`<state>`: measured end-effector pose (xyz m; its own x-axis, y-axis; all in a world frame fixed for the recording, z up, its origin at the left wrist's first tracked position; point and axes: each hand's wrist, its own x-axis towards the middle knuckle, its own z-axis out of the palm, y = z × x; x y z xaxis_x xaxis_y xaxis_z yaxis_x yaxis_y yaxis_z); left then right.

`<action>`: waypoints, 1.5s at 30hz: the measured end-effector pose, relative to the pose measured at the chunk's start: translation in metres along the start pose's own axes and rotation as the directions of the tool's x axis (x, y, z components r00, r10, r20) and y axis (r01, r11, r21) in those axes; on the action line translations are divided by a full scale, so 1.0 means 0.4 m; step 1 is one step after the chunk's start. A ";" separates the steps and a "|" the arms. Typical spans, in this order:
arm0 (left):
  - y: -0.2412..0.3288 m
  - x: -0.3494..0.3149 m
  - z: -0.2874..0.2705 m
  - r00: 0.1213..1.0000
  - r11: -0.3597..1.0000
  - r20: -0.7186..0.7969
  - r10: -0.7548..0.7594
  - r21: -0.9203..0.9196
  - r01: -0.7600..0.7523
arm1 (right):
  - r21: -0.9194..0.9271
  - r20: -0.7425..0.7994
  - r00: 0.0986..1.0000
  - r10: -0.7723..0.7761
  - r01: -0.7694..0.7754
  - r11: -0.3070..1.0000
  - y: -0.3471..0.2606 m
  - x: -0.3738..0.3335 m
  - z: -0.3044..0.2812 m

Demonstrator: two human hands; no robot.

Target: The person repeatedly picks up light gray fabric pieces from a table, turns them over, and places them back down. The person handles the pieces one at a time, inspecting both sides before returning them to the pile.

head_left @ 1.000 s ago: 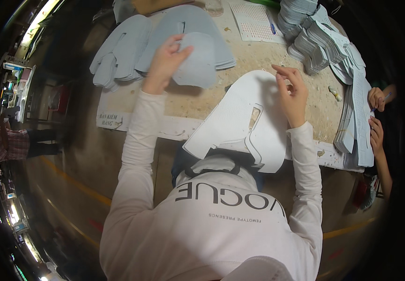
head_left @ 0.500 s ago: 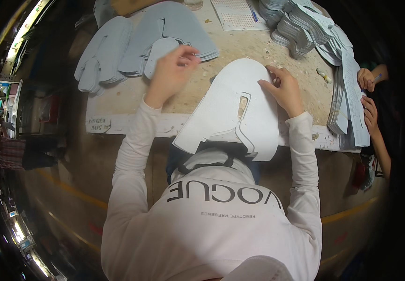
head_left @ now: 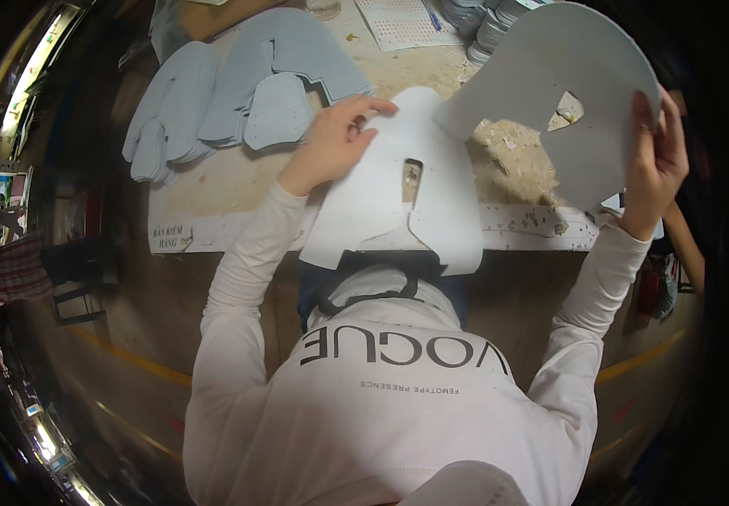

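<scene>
A flat white shoe upper piece [head_left: 444,202], with a slot in its middle, lies over the table's near edge in front of me. At its upper left edge, my left hand [head_left: 339,139] has its index finger stretched onto it and the thumb apart. My right hand [head_left: 661,160] grips the outer edge of a second shoe upper piece [head_left: 575,59], held up and tilted at the right. Its grey face shows, and its inner end overlaps the white piece's upper right side. A small tongue-shaped piece [head_left: 280,118] lies left of my left hand.
Two stacks of pale cut pieces, one outer [head_left: 180,93] and one inner [head_left: 314,46], stand at the table's left. A printed sheet [head_left: 402,24] with a blue pen [head_left: 433,18] lies at the back. Curved pieces [head_left: 491,38] are partly hidden behind the raised one. Another person's forearm [head_left: 686,249] shows at right.
My right hand has lifted a piece away to the right and turned its grey side into view. My left hand has moved right and slightly down, from the stacks to the white piece.
</scene>
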<state>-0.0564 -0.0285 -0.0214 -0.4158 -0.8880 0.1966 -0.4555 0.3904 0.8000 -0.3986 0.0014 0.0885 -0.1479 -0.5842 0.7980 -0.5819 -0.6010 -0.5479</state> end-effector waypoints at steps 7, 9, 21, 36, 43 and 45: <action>0.018 -0.096 -0.063 0.956 0.978 -0.291 -0.030 0.188 0.087 | 0.024 0.132 0.990 -0.049 0.046 0.999 -0.070 -0.003 -0.053; 0.029 -0.148 -0.066 0.935 0.968 -0.314 -0.166 0.131 0.216 | 0.171 0.117 0.989 0.092 -0.112 0.979 -0.075 -0.011 -0.067; 0.023 -0.248 0.002 0.820 0.888 -0.348 -0.455 -0.240 0.391 | -0.127 0.609 0.393 0.689 -0.809 0.574 0.182 -0.208 0.285; 0.040 -0.224 -0.116 0.961 0.944 -0.104 -0.257 0.185 0.273 | -0.060 0.723 0.454 0.521 -0.710 0.701 0.127 -0.280 0.188; 0.059 0.018 -0.091 0.975 0.993 -0.213 0.061 0.114 -0.038 | -0.079 0.761 0.542 0.358 -0.470 0.879 0.184 -0.173 0.384; 0.044 0.104 -0.036 0.968 0.993 -0.240 0.079 -0.068 -0.098 | -0.049 0.800 0.460 0.385 -0.589 0.807 0.180 -0.168 0.401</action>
<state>-0.0704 -0.0621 0.0089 -0.2497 -0.8866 0.3892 -0.3583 0.4580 0.8135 -0.3023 -0.0901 -0.0449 0.3477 -0.9366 -0.0445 -0.4219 -0.1139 -0.8994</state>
